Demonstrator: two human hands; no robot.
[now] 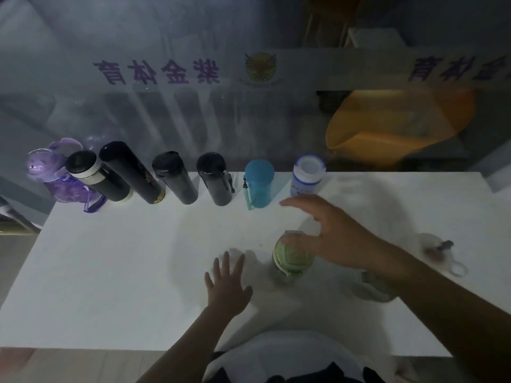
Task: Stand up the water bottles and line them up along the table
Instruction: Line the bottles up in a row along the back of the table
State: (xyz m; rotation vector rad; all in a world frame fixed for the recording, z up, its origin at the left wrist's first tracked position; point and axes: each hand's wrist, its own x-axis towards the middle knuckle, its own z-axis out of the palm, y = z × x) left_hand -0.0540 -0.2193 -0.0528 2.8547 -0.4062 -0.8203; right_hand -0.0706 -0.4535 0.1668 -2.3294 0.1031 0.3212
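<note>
Several bottles stand in a row along the far edge of the white table (124, 258): a purple one (52, 175), a black one with a pale band (94, 176), a tall black flask (130, 172), two more black flasks (174, 178) (214, 179), a blue cup-bottle (258, 185) and a white bottle (307, 176). A green bottle (293, 258) stands upright nearer me. My right hand (331, 233) hovers over it with fingers spread, the thumb touching its lid. My left hand (228, 283) rests flat on the table just left of it.
A clear bottle with a ring loop (439, 252) lies on its side at the right. A greyish bottle (370, 287) lies partly hidden under my right forearm. A glass wall with lettering runs behind the table. An orange chair (398, 125) stands beyond it.
</note>
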